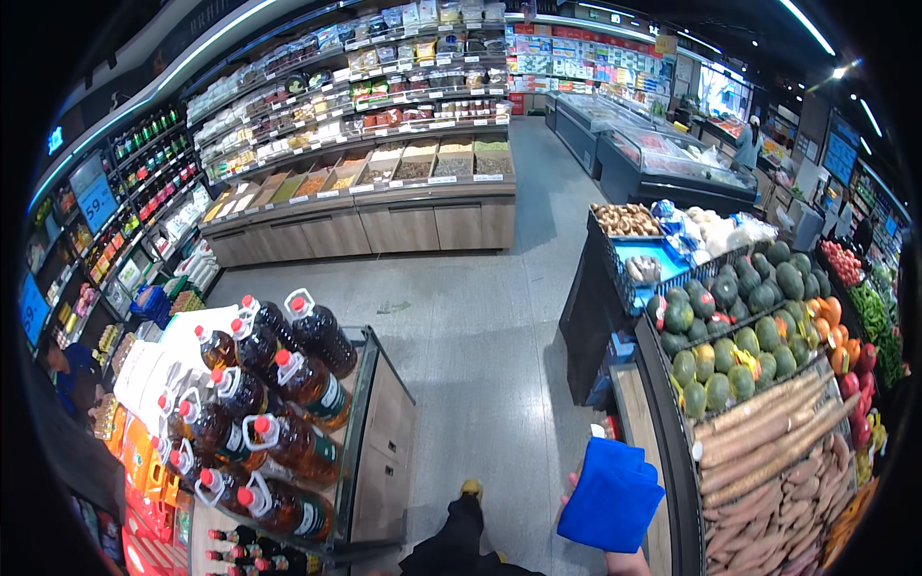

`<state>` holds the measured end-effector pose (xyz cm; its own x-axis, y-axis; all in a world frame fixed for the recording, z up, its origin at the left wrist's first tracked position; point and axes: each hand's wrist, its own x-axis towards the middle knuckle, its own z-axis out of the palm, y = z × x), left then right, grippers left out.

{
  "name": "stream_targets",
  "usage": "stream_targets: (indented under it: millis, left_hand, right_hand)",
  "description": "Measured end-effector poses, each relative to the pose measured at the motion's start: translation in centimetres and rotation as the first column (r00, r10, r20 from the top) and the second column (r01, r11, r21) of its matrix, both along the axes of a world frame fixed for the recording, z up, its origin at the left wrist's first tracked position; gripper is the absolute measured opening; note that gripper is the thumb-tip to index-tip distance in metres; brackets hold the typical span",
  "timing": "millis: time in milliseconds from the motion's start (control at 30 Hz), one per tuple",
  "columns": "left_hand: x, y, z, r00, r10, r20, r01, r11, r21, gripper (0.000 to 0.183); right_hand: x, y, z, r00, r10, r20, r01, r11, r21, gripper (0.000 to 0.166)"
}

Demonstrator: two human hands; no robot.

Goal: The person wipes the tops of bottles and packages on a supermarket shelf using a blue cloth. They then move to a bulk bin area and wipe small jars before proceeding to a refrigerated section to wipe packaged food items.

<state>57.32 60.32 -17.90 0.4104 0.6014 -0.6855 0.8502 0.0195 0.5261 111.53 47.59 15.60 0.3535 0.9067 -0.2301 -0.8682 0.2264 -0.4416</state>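
My right hand (621, 563) is at the bottom right, mostly hidden under a folded blue cloth (611, 497) that it holds. Fingertips show at the cloth's left edge, and something small and white sticks out above its top. The cloth is beside the wooden ledge (638, 410) of the produce stand. My left hand is out of view. Before me lies the grey aisle floor (482, 345), with my dark-clad leg and a yellow shoe (471, 488) at the bottom centre.
Large red-capped bottles (288, 446) of dark liquid crowd a display at left. Squashes (720, 374), long pale roots (778, 439) and sweet potatoes (763, 518) fill the right stand. Bulk-food bins (418, 165) and glass-topped freezers (670, 158) stand ahead. People are at far left and far right.
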Motion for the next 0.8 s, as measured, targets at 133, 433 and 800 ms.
stream_targets:
  millis: [133, 433, 800]
  left_hand:
    - [3.1, 5.0, -1.0, 0.996, -0.036, -0.082, 0.024, 0.99, -0.141, 0.03]
    - [26.7, 34.5, 1.0, 0.976, 0.169, 0.14, -0.142, 0.973, -0.183, 0.033]
    - [61.4, 48.7, 30.5, 0.53, 0.357, 0.769, 0.225, 0.815, -0.534, 0.059]
  right_hand:
    - [3.9, 5.7, -3.7, 0.996, 0.016, -0.09, -0.02, 0.999, -0.043, 0.069]
    - [11.2, 30.1, 0.3, 0.385, 0.082, 0.919, 0.34, 0.914, -0.223, 0.055]
    - [21.0, 50.1, -3.0, 0.982, -0.051, -0.183, 0.091, 0.972, 0.215, 0.087]
